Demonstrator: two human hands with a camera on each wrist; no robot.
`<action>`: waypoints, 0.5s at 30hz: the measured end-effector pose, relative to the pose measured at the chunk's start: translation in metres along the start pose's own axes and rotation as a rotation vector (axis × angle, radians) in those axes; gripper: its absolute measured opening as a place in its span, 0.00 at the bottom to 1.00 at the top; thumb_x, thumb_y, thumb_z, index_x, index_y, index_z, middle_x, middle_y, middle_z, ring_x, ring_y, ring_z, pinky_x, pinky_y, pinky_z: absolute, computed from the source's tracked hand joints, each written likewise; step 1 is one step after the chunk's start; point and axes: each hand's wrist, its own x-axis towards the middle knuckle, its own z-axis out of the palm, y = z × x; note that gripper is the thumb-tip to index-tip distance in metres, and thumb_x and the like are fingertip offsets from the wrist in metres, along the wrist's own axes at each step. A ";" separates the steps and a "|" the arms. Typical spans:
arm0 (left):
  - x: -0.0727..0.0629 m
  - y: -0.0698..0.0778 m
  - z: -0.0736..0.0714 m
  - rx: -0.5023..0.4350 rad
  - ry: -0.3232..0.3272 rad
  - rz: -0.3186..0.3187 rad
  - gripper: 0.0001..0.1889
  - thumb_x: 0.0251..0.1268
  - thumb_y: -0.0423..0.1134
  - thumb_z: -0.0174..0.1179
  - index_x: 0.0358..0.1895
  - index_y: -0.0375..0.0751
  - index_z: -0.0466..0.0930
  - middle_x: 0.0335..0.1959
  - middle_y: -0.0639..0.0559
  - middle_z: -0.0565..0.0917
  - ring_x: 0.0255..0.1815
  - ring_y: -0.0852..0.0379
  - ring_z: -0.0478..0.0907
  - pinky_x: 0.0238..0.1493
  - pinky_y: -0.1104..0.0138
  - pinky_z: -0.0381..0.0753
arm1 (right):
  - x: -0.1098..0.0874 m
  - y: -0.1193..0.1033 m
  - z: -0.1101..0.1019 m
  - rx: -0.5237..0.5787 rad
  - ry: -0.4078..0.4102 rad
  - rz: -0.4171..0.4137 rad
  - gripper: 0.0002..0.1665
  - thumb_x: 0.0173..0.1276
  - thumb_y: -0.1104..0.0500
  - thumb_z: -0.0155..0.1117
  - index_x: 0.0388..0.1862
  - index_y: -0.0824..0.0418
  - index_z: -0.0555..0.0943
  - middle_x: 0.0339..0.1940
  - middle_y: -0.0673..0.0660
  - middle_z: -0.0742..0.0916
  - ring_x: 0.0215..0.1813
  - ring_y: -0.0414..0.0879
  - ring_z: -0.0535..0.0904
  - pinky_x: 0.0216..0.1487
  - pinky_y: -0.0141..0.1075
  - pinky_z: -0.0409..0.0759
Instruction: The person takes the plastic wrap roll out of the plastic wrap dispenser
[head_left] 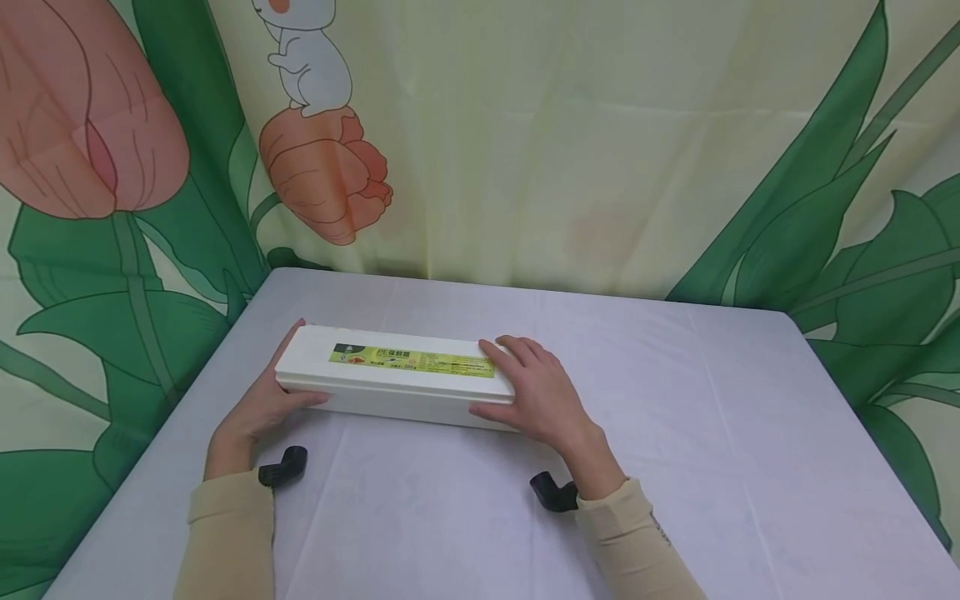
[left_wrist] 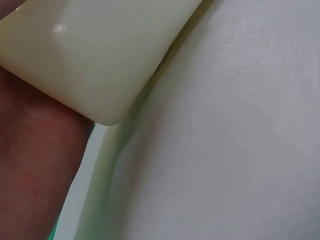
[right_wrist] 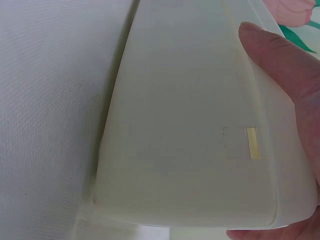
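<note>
A long white cling film box point(head_left: 405, 395) lies crosswise on the table, a yellow-green label point(head_left: 412, 361) printed on its lid. My left hand point(head_left: 262, 404) grips the left end, thumb along the front and the other fingers behind it. At the right end my right hand point(head_left: 543, 392) holds the box, thumb on the front side and fingers over the lid. In the right wrist view the thumb point(right_wrist: 275, 55) presses near the lid seam, and a small yellowish strip point(right_wrist: 253, 143) shows on the box side. The left wrist view shows the rounded box corner point(left_wrist: 105, 100) against my palm.
A white cloth point(head_left: 420, 517) covers the table. Behind it hangs a curtain point(head_left: 525, 167) printed with tulips and a white animal figure. Black wrist mounts point(head_left: 283, 467) stick out at both beige sleeves point(head_left: 232, 533).
</note>
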 end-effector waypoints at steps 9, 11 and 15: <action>0.001 -0.002 -0.002 -0.001 -0.008 0.008 0.67 0.52 0.25 0.74 0.83 0.62 0.31 0.82 0.42 0.45 0.80 0.38 0.43 0.73 0.35 0.42 | -0.001 0.002 0.003 -0.004 0.028 -0.018 0.50 0.52 0.37 0.80 0.70 0.57 0.76 0.63 0.60 0.79 0.64 0.60 0.73 0.56 0.57 0.75; 0.001 -0.003 -0.002 0.000 -0.009 0.008 0.67 0.52 0.25 0.74 0.83 0.61 0.30 0.82 0.42 0.45 0.80 0.38 0.43 0.73 0.35 0.43 | -0.001 0.002 0.003 -0.010 0.051 -0.034 0.50 0.51 0.37 0.80 0.69 0.58 0.77 0.62 0.60 0.80 0.63 0.60 0.74 0.54 0.56 0.76; 0.002 -0.003 -0.002 0.005 -0.010 0.005 0.67 0.53 0.26 0.74 0.82 0.61 0.28 0.83 0.42 0.44 0.80 0.37 0.42 0.72 0.34 0.43 | -0.001 0.004 0.005 -0.020 0.101 -0.065 0.50 0.49 0.37 0.82 0.67 0.59 0.79 0.61 0.60 0.81 0.61 0.60 0.75 0.52 0.56 0.77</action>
